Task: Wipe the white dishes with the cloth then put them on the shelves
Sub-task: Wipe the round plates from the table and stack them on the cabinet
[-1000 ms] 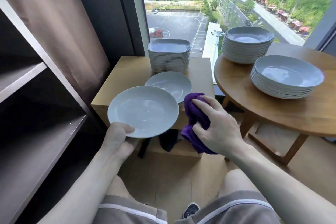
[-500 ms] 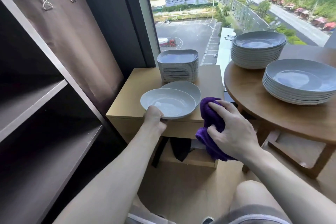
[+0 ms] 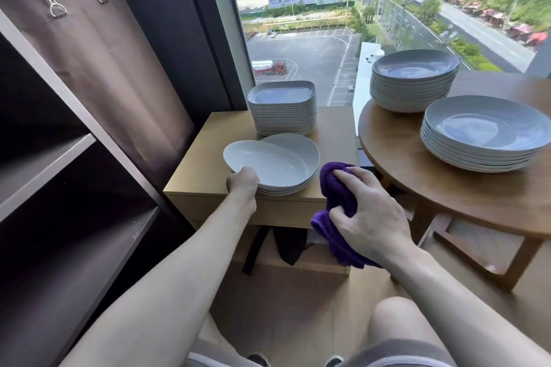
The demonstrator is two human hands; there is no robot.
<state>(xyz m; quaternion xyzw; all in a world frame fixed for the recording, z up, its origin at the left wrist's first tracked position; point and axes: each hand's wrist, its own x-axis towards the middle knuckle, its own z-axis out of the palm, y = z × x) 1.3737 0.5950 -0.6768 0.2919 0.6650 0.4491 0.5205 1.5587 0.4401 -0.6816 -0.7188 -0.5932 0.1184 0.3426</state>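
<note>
My left hand [image 3: 243, 183] grips the near rim of a white dish [image 3: 265, 162], which lies tilted on a low pile of white dishes [image 3: 295, 147] on the small wooden side table [image 3: 205, 167]. My right hand [image 3: 369, 211] holds a bunched purple cloth [image 3: 335, 197] in the air, just right of the pile and in front of the table's edge. The dark shelves [image 3: 74, 247] stand at the left.
A stack of square white dishes [image 3: 281, 107] sits at the back of the side table. On the round wooden table [image 3: 402, 164] at the right stand two stacks of round dishes [image 3: 414, 80] [image 3: 483, 131]. A window lies behind; my knees show below.
My left hand carried the white dish forward from in front of me to the side table and set it on the pile. My right hand with the cloth barely moved.
</note>
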